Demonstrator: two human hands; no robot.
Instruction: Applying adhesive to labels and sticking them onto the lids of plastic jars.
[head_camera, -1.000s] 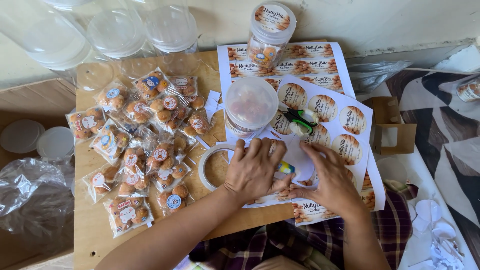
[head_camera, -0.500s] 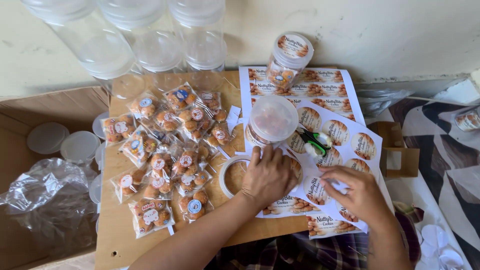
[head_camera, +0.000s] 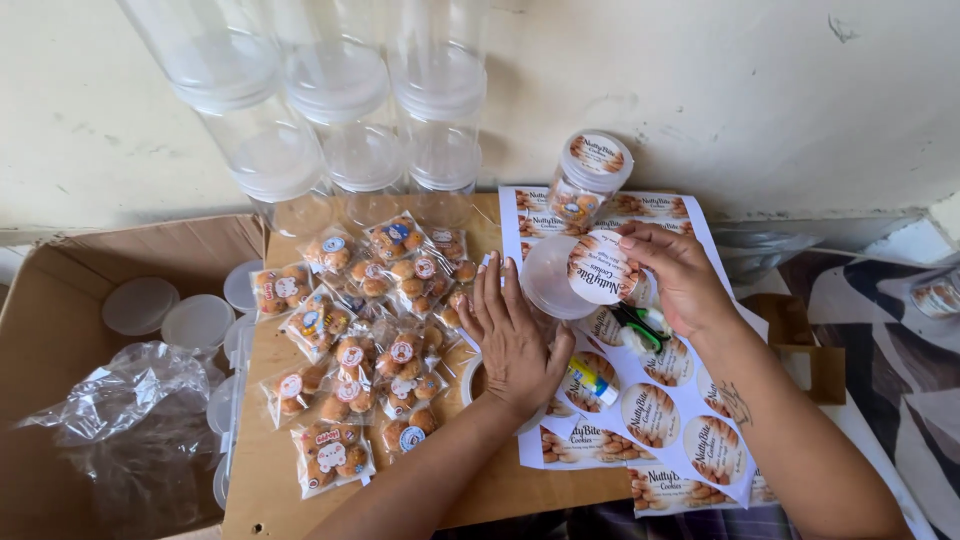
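Observation:
My right hand (head_camera: 680, 275) holds a round printed sticker (head_camera: 603, 268) by its edge, lifted just above the sticker sheets (head_camera: 665, 395). A clear plastic lid (head_camera: 548, 278) sits under and left of the sticker. My left hand (head_camera: 512, 340) lies flat, fingers together, on the sheets and partly over a tape roll (head_camera: 474, 380). Green-handled scissors (head_camera: 640, 325) and a small glue stick (head_camera: 590, 378) lie on the sheets by my right hand. A filled, labelled jar (head_camera: 587, 172) stands behind.
Several small bags of cookies (head_camera: 360, 345) cover the wooden board (head_camera: 280, 480) at left. Stacked empty clear jars (head_camera: 340, 120) stand at the back. A cardboard box (head_camera: 60, 300) at left holds lids (head_camera: 170, 315) and crumpled plastic (head_camera: 120, 410).
My right hand has peeled a round sticker off the sheet and raised it over the lid. My left hand stayed flat near the tape roll. The view tilted upward.

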